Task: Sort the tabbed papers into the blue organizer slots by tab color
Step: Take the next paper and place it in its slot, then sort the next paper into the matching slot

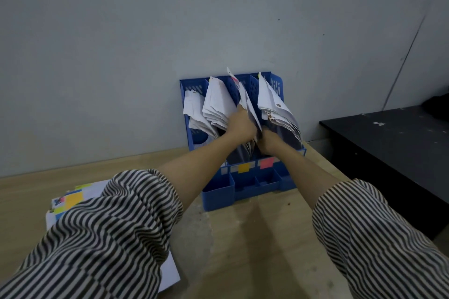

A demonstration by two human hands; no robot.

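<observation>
A blue organizer (243, 184) stands against the wall with several upright slots full of white papers. Yellow (243, 167) and pink (266, 162) colour labels sit on its front. Both my hands reach into the third slot from the left. My left hand (239, 126) grips a sheet with a pink tab (244, 94) that stands tilted in that slot. My right hand (268, 142) holds the lower edge of the same papers; its fingers are hidden among them. A stack of tabbed papers (73, 199) lies on the table at the left, partly under my sleeve.
The wooden table (243, 238) runs to the grey wall. A black table (393, 150) stands to the right, lower and apart. The organizer's front has small open compartments (255, 182).
</observation>
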